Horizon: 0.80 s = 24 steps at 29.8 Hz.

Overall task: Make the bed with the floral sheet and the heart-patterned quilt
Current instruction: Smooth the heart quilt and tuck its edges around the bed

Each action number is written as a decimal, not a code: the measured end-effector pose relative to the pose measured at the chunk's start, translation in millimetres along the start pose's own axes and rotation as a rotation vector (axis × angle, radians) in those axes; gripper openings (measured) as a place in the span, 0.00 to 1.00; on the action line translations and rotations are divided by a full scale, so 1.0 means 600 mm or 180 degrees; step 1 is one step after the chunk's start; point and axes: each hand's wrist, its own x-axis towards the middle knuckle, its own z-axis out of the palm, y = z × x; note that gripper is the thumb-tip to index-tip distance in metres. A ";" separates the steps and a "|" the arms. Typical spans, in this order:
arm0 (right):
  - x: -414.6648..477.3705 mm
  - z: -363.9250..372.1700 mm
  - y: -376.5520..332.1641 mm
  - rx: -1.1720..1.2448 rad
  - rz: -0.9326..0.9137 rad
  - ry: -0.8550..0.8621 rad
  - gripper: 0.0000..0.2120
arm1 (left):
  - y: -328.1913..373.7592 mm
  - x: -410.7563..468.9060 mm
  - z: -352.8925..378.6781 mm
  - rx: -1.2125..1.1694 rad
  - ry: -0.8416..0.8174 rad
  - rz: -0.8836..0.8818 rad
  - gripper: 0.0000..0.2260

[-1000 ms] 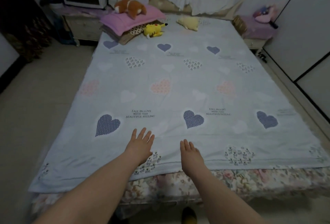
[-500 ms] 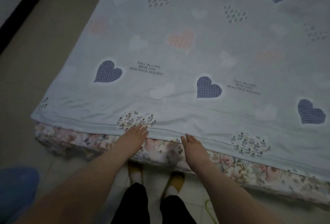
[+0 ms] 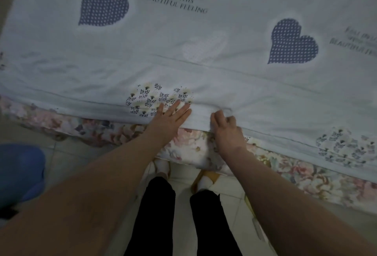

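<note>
The tiled floor [image 3: 230,198] runs below the bed's foot, where the quilt [image 3: 204,68] overlies the sheet [image 3: 193,147]. The left hand [image 3: 169,117] lies flat, fingers straight, on the quilt's edge; just beside it the right hand [image 3: 226,127] pinches that edge.

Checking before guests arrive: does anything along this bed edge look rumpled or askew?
Only small creases: the pale blue heart-patterned quilt bunches at its hem where the right hand pinches it, beside the flat left hand. Nothing looks torn or spilled.
</note>
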 end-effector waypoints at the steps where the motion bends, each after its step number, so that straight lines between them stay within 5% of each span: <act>1: 0.012 0.013 0.000 -0.0032 -0.0063 0.0036 0.31 | -0.004 0.007 0.011 -0.0054 0.0019 0.0027 0.36; 11: -0.025 0.070 -0.019 0.0241 -0.0413 -0.0523 0.14 | 0.010 -0.066 0.101 -0.0074 0.0748 0.0448 0.32; 24: -0.093 0.134 -0.062 0.0424 -0.0366 -0.0778 0.17 | 0.035 -0.132 0.171 0.0003 0.0620 0.0700 0.27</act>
